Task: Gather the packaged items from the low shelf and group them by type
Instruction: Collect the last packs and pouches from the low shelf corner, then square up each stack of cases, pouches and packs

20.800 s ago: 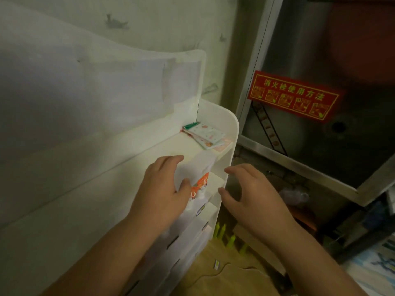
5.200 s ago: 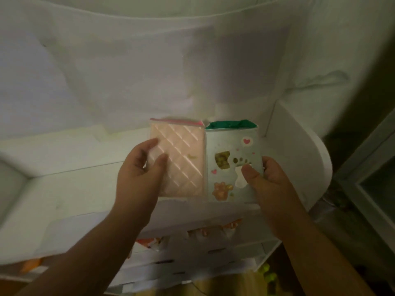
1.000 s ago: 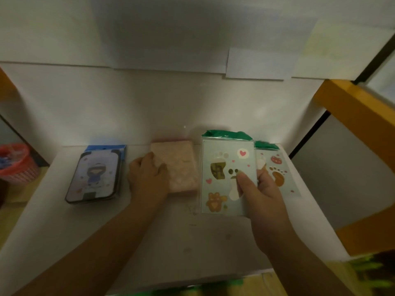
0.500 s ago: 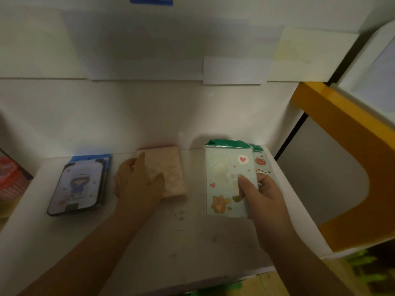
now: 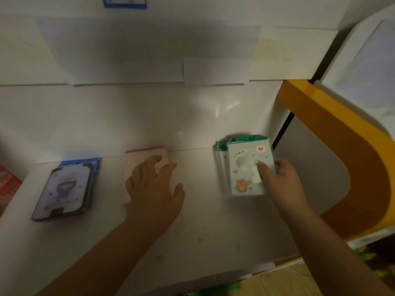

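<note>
On the white table top [image 5: 192, 242] lie three groups of packets. A blue-backed stack with a cartoon figure [image 5: 65, 186] rests at the left. A pink quilted packet [image 5: 141, 158] lies in the middle, and my left hand [image 5: 154, 189] hovers over its near part with fingers spread, holding nothing. At the right, my right hand [image 5: 282, 182] grips a green-topped packet with paw prints and a bear [image 5: 245, 167], thumb on its face, set on top of other green-topped packets [image 5: 221, 159].
A white wall with taped paper sheets [image 5: 213, 71] rises behind the table. An orange curved frame [image 5: 346, 146] stands at the right edge. A red basket [image 5: 6, 184] sits at the far left. Wooden floor [image 5: 282, 283] shows below the table's front edge.
My left hand has lifted off the pink packet and opened. My right hand has moved the green-topped packet right and down onto the other green-topped packets.
</note>
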Demonstrator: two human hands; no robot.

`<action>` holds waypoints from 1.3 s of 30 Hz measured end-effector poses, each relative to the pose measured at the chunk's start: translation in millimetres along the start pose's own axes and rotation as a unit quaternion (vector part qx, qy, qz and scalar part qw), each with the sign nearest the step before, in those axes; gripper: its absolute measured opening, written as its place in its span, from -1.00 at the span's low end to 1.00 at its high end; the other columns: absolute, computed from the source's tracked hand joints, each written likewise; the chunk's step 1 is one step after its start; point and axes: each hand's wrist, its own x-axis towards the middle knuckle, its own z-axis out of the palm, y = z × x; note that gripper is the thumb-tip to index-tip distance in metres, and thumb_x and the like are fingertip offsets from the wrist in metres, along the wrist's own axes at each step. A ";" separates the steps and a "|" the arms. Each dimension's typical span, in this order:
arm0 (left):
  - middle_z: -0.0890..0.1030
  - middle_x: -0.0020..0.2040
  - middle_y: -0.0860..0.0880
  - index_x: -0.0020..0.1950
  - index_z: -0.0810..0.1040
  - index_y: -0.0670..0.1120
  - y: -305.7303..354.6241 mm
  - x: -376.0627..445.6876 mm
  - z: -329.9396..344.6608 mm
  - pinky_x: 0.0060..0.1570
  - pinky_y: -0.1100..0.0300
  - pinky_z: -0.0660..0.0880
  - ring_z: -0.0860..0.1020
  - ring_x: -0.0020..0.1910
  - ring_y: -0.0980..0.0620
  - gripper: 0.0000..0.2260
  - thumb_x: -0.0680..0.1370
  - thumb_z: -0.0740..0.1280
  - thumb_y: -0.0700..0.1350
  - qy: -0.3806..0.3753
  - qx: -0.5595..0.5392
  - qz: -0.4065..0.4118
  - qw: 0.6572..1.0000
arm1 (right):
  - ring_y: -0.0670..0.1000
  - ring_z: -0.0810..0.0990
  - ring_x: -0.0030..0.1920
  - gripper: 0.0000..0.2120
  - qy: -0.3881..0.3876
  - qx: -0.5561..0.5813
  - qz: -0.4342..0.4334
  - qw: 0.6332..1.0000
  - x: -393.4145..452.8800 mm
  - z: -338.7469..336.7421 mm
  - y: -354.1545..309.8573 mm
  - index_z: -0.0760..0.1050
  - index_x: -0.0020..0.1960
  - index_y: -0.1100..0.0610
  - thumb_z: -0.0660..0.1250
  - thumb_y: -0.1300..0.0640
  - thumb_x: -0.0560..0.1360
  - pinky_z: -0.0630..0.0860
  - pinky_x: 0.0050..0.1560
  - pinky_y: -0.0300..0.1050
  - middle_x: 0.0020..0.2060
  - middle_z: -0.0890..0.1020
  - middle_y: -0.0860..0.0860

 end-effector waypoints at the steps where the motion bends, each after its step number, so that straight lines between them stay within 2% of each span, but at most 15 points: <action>1: 0.27 0.45 -0.03 0.35 0.44 0.09 2.1 0.2 1.7 0.34 -0.13 0.15 0.14 0.42 -0.09 -0.52 0.44 0.20 0.13 0.000 0.002 0.003 1.000 | -0.01 0.64 -0.09 -0.75 -0.005 -0.018 -0.006 1.000 4.3 -0.3 -0.4 0.43 0.17 0.07 0.34 -0.02 0.57 0.57 -0.19 -0.10 0.02 0.63 0.01; 3: 0.29 0.43 -0.02 0.32 0.46 0.10 6.0 0.9 5.1 0.32 -0.11 0.15 0.14 0.41 -0.08 -0.54 0.44 0.20 0.13 -0.003 0.004 0.006 1.000 | -0.05 0.60 -0.13 -0.74 -0.018 -0.046 -0.017 0.999 10.8 -0.5 -2.5 0.43 0.18 0.08 0.33 -0.01 0.57 0.51 -0.25 -0.15 0.00 0.61 0.01; 7: 0.33 0.39 -0.01 0.27 0.49 0.10 10.4 3.2 8.6 0.26 -0.09 0.18 0.17 0.38 -0.07 -0.57 0.43 0.21 0.13 -0.005 0.017 0.007 1.000 | 0.04 0.64 -0.06 -0.70 -0.057 -0.094 -0.013 0.994 20.0 1.3 -3.1 0.42 0.21 0.09 0.31 -0.06 0.57 0.64 -0.08 0.05 0.01 0.62 0.01; 9: 0.35 0.38 -0.01 0.26 0.50 0.10 11.5 4.1 10.5 0.25 -0.09 0.20 0.18 0.36 -0.07 -0.58 0.43 0.22 0.12 -0.004 0.023 0.001 1.000 | 0.06 0.66 -0.06 -0.67 -0.072 -0.129 -0.008 0.989 22.8 3.1 -2.4 0.42 0.22 0.09 0.28 -0.10 0.58 0.65 -0.05 0.12 0.00 0.63 0.01; 12: 0.41 0.35 -0.05 0.22 0.54 0.08 13.1 3.2 11.1 0.20 -0.12 0.26 0.22 0.32 -0.07 -0.60 0.40 0.25 0.10 0.014 0.026 0.003 1.000 | 0.08 0.68 -0.04 -0.65 -0.084 -0.165 0.010 0.983 24.7 6.6 3.4 0.43 0.24 0.13 0.26 -0.09 0.58 0.64 -0.13 0.00 0.05 0.64 0.06; 15: 0.40 0.36 -0.06 0.24 0.54 0.07 12.6 1.8 8.6 0.21 -0.12 0.25 0.23 0.33 -0.10 -0.59 0.41 0.24 0.11 0.009 0.029 -0.006 1.000 | 0.05 0.67 -0.03 -0.44 -0.108 -0.203 0.020 0.973 25.5 7.5 12.8 0.43 0.25 0.07 0.21 -0.29 0.43 0.67 -0.09 0.04 0.14 0.60 0.07; 17: 0.39 0.38 -0.06 0.25 0.53 0.08 8.8 1.0 5.4 0.22 -0.12 0.25 0.23 0.35 -0.10 -0.57 0.42 0.21 0.13 0.009 0.029 -0.009 0.999 | 0.08 0.61 0.09 -0.34 -0.114 -0.255 0.006 0.960 21.2 7.4 9.0 0.39 0.34 0.06 0.18 -0.35 0.43 0.61 0.05 0.06 0.22 0.52 0.08; 19: 0.37 0.40 -0.05 0.27 0.51 0.09 2.9 -0.6 1.4 0.25 -0.11 0.23 0.20 0.36 -0.09 -0.57 0.43 0.20 0.14 0.007 0.025 -0.015 1.000 | 0.14 0.44 0.25 -0.37 -0.092 -0.334 -0.033 0.937 10.7 7.2 -3.7 0.29 0.45 0.12 0.21 -0.25 0.54 0.46 0.20 0.04 0.30 0.39 0.12; 21: 0.32 0.43 -0.03 0.30 0.49 0.10 -4.6 -3.2 -3.5 0.28 -0.10 0.21 0.17 0.40 -0.08 -0.57 0.45 0.19 0.15 -0.004 0.020 -0.023 1.000 | 0.15 0.31 0.32 -0.39 -0.060 -0.370 -0.109 0.921 1.4 11.9 -13.9 0.22 0.50 0.13 0.22 -0.17 0.57 0.35 0.29 0.05 0.33 0.33 0.14; 25: 0.30 0.44 -0.03 0.31 0.48 0.08 -26.3 -10.1 -12.7 0.31 -0.08 0.23 0.18 0.41 -0.10 -0.56 0.47 0.18 0.15 -0.010 0.005 -0.014 1.000 | 0.12 0.28 0.39 -0.42 -0.117 -0.341 -0.204 0.910 -20.0 43.2 -37.4 0.26 0.50 0.08 0.25 -0.16 0.57 0.26 0.40 0.05 0.38 0.35 0.09; 29: 0.34 0.42 -0.08 0.29 0.51 0.02 -52.0 -21.1 -25.1 0.31 0.01 0.22 0.24 0.39 -0.12 -0.62 0.49 0.28 0.04 -0.001 -0.004 0.012 1.000 | 0.06 0.33 0.34 -0.49 -0.162 -0.343 -0.273 0.884 -46.8 86.1 -52.9 0.30 0.45 0.00 0.23 -0.17 0.57 0.30 0.33 0.00 0.32 0.38 0.02; 34: 0.38 0.43 -0.06 0.32 0.49 0.02 -86.3 -32.4 -44.6 0.27 0.09 0.16 0.25 0.41 -0.06 -0.62 0.53 0.24 0.07 -0.009 0.003 -0.017 1.000 | 0.05 0.37 0.27 -0.51 -0.237 -0.324 -0.347 0.848 -74.6 137.2 -60.2 0.32 0.44 0.01 0.24 -0.13 0.57 0.32 0.28 -0.06 0.28 0.41 0.00; 37: 0.45 0.38 -0.09 0.34 0.48 -0.02 -110.8 -36.2 -53.6 0.30 0.06 0.18 0.35 0.38 -0.11 -0.60 0.55 0.23 0.10 0.010 0.003 -0.034 0.999 | 0.01 0.37 0.27 -0.56 -0.278 -0.287 -0.360 0.843 -91.3 166.4 -69.0 0.33 0.43 0.00 0.22 -0.08 0.59 0.37 0.32 -0.05 0.29 0.40 -0.03; 39: 0.54 0.26 -0.20 0.31 0.51 -0.16 -131.2 -34.6 -54.8 0.25 -0.06 0.30 0.47 0.27 -0.20 -0.55 0.57 0.20 0.12 0.000 -0.016 -0.074 0.997 | -0.02 0.40 0.24 -0.60 -0.296 -0.264 -0.372 0.839 -102.2 185.5 -76.3 0.34 0.42 0.02 0.21 -0.02 0.61 0.39 0.31 -0.08 0.26 0.42 -0.03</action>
